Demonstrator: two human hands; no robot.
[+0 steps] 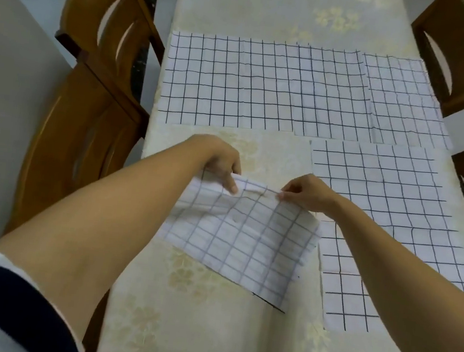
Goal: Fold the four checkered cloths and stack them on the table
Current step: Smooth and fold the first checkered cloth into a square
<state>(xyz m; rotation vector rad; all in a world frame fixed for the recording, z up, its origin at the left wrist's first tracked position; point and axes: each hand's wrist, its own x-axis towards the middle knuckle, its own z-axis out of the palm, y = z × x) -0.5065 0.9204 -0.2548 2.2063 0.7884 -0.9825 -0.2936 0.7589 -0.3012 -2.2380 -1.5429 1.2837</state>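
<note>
Pinching top edge of held cloth (247,235) mid-frame, left hand (221,160) and right hand (307,193) fold it; 3 flat cloths (236,80) lie unfolded, 0 stacked.

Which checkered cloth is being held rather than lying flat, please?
The near-centre cloth, pinched at its far edge by left hand and right hand; others lie flat.

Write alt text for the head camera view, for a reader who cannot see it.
A person's left hand and right hand pinch and hold up the far edge of a white checkered cloth on a cream flowered table. More cloths lie flat in a row across the far side, another cloth at the near right. Wooden chairs stand at both sides.
</note>
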